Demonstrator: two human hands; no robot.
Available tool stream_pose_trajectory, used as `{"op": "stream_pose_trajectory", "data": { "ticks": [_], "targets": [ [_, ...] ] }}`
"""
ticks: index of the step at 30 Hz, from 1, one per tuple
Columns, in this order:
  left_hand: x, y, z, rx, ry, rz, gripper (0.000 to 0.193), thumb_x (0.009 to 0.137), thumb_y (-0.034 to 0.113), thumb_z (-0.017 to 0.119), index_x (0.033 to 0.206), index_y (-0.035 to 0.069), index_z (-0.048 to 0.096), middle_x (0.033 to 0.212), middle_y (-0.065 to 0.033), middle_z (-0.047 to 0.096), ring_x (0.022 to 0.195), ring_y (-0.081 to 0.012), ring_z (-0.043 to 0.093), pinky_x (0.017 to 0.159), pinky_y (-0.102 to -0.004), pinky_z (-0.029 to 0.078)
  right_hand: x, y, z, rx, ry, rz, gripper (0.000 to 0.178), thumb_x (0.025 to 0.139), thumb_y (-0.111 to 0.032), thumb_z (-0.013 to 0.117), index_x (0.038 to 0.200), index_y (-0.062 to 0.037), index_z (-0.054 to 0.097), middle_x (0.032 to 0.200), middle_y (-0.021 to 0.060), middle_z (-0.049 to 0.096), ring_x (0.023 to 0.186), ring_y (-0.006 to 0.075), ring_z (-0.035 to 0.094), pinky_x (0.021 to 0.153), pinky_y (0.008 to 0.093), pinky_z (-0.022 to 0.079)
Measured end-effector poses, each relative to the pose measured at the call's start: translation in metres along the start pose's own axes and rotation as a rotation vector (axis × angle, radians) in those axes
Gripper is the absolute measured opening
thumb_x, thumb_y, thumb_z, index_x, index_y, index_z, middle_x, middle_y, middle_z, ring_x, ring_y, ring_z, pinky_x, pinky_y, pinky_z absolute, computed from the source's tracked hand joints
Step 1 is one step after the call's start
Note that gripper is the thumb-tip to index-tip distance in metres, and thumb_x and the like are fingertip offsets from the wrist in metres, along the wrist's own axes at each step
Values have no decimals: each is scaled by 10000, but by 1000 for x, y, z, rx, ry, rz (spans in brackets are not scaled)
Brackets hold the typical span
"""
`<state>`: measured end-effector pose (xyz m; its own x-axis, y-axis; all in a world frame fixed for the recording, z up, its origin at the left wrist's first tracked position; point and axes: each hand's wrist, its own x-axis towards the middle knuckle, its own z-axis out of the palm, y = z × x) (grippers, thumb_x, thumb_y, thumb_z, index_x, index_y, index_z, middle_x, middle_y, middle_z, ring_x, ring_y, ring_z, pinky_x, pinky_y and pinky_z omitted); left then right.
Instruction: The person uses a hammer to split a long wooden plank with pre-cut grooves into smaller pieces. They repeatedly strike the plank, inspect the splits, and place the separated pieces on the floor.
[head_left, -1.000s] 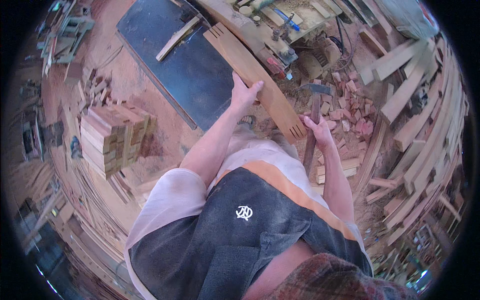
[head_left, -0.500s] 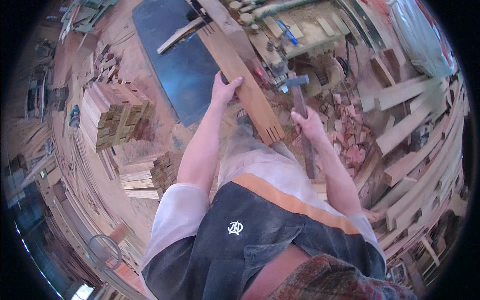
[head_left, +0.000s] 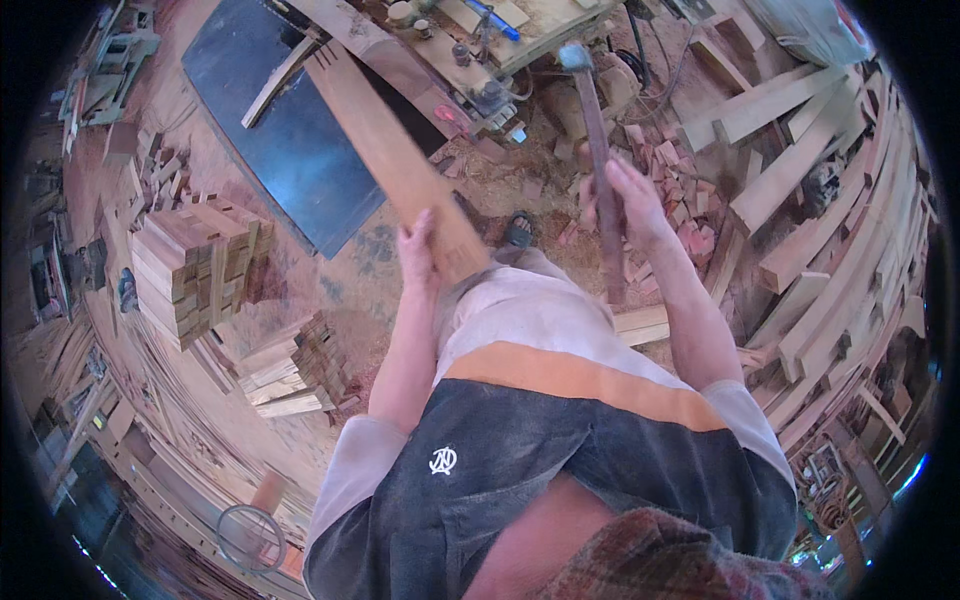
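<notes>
My left hand (head_left: pixel 418 250) grips the near end of a long reddish-brown wooden board (head_left: pixel 385 155), close to my lap. Narrow dark slots show in the board's far end; its near end is blurred. To the right, my right hand (head_left: pixel 632 205) is closed around the wooden handle of a hammer (head_left: pixel 596 125). The hammer stands off to the right of the board, not touching it, its metal head pointing away from me. A thin wooden strip (head_left: pixel 278 82) lies beside the board's far end, over a dark blue-black panel (head_left: pixel 310 165).
A cluttered workbench (head_left: pixel 560 35) with a blue-handled tool (head_left: pixel 497 20) stands ahead. Stacked timber blocks (head_left: pixel 190 265) and a lower stack (head_left: pixel 300 365) are at left. Wood offcuts (head_left: pixel 690 210) and long beams (head_left: pixel 790 190) fill the right. My sandalled foot (head_left: pixel 518 230) shows below.
My left hand has shifted from the board's middle to its near end, and the board has moved left and nearer. The hammer remains in my right hand. The whole view has also shifted.
</notes>
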<state>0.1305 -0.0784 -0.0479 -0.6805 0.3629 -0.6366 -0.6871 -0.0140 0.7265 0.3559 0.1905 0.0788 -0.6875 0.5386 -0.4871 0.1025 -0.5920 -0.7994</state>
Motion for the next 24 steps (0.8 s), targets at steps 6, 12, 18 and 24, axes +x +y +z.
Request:
{"op": "stream_pose_trajectory", "data": {
  "ticks": [6,12,18,24],
  "targets": [
    [-19,9,-61,52,121,64,612,974,302,742,1421,-12,466,1308,-140,615,1190,-243,639,1017,-391,533,18,-11,6,-467,-77,-78,535,1090,-289,564,1547,-46,431,843,50,637,634,110,623,563,292,526],
    [-26,-12,-37,-13,94,88,627,987,338,719,1442,22,424,1304,-135,609,1161,-267,648,994,-431,551,70,-3,44,-389,-68,-7,650,1062,-193,592,1642,-93,317,860,39,625,626,117,607,566,302,522],
    [-28,-12,-23,-14,98,134,644,986,344,721,1445,11,417,1328,-154,590,1208,-272,630,1008,-426,551,94,-3,64,-498,-166,135,701,1048,-198,635,1656,-113,297,824,34,635,613,125,611,537,302,518],
    [-28,-14,-24,-11,129,103,672,976,365,731,1446,10,408,1333,-150,585,1225,-269,621,1016,-429,544,101,-22,39,-324,236,-284,677,1064,-193,611,1637,-76,271,837,69,655,583,137,616,523,309,537]
  ]
}}
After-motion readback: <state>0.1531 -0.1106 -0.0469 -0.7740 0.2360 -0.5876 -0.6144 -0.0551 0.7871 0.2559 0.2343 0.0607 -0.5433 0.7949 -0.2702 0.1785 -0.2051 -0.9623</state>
